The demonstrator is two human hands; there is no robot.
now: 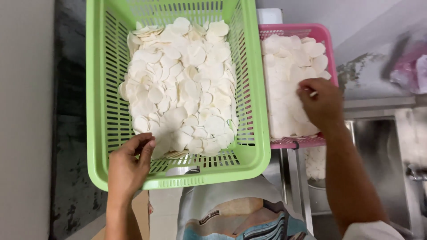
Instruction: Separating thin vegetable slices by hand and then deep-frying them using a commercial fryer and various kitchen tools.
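Left hand (128,166) rests inside the near left corner of the green slotted basket (103,133), fingers bent loosely, tips touching the edge of the heap of thin white round slices (180,84); no slice is clearly gripped. Just beside it to the right, a smaller pink basket (321,33) holds more white slices (287,71). Right hand (322,104) lies on that pile, fingers curled, pinching one slice. A steel sink (382,146) lies further right.
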